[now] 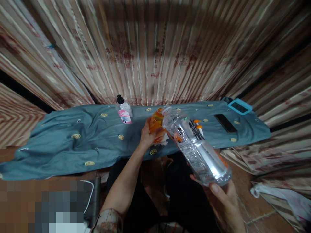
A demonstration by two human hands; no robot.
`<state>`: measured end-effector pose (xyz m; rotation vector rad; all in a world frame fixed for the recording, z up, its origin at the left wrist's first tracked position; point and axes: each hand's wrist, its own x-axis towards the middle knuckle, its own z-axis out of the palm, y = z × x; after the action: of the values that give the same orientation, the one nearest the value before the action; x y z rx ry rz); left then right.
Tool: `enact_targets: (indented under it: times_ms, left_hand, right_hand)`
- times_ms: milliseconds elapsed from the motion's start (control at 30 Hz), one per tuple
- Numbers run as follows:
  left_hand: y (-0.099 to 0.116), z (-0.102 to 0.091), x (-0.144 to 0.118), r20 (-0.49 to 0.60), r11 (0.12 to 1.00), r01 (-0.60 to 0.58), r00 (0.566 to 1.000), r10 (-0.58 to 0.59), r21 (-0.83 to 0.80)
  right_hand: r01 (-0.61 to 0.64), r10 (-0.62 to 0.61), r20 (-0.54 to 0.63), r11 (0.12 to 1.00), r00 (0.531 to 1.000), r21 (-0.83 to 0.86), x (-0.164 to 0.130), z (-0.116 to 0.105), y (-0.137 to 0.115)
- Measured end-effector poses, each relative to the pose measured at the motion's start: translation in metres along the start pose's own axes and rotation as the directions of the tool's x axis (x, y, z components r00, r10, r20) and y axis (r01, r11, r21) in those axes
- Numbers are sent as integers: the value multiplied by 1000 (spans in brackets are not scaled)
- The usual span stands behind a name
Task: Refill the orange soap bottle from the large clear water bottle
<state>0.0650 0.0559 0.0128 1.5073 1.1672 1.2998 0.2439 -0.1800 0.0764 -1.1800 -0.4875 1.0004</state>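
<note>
A: What do we have in our hands here?

B: Our right hand is wrapped around the base of a large clear plastic bottle, fingers closed on it, thumb across the near side. The bottle is tipped well over, its open neck pointing up and away toward our left hand.

A: And the left?

B: It grips a small orange bottle, fingers clenched round its body. We hold it just above the blue-grey cloth, and the mouth of the clear bottle sits right against its top. Whether anything is flowing between them, we cannot tell.

A: So where does that put the two bottles?

B: Both in the air, near the middle of the cloth's front edge, touching or nearly so at their necks. The clear one slants down to the right over our dark lap.

A: What else lies on the cloth?

B: A small clear pump bottle with a pink label stands upright near the back edge, left of our hands. To the right lies a dark phone, flat, and past it a light-blue device at the far corner. Striped curtains hang behind everything
</note>
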Motion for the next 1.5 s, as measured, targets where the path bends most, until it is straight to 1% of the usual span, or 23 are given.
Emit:
enact_targets:
  times_ms: [100, 267, 467, 667, 900, 1033, 1267, 1400, 1500]
  left_hand:
    - [0, 0, 0, 0, 999, 20, 1000, -20, -37]
    - [2, 0, 0, 4, 999, 30, 1000, -30, -33]
    - [2, -1, 0, 7, 999, 30, 1000, -30, -12]
    - [1, 0, 0, 0, 999, 20, 1000, -20, -26]
    - [-1, 0, 0, 22, 998, 1, 1000, 0, -59]
    - [-1, 0, 0, 3, 999, 2, 1000, -2, -51]
    - [3, -1, -1, 5, 1000, 1, 1000, -1, -31]
    - [4, -1, -1, 5, 999, 18, 1000, -18, -34]
    - [4, 0, -1, 3, 999, 24, 1000, -24, -38]
  right_hand:
    - [31, -31, 8, 999, 999, -24, 0, 0, 1]
    - [46, -45, 17, 999, 999, -28, 3, 3, -2]
    - [18, -18, -6, 999, 1000, -44, 3, 4, -7]
    - [28, -29, -18, 998, 999, -49, 4, 6, -10]
    - [33, -29, 51, 997, 998, -65, 2, 1, -10]
    - [28, -26, 42, 998, 999, -61, 1, 2, -11]
    - [14, -12, 27, 998, 1000, -63, 0, 3, -12]
    - [29, -29, -6, 998, 1000, -64, 0, 3, -13]
    - [21, -21, 8, 997, 1000, -69, 0, 4, -14]
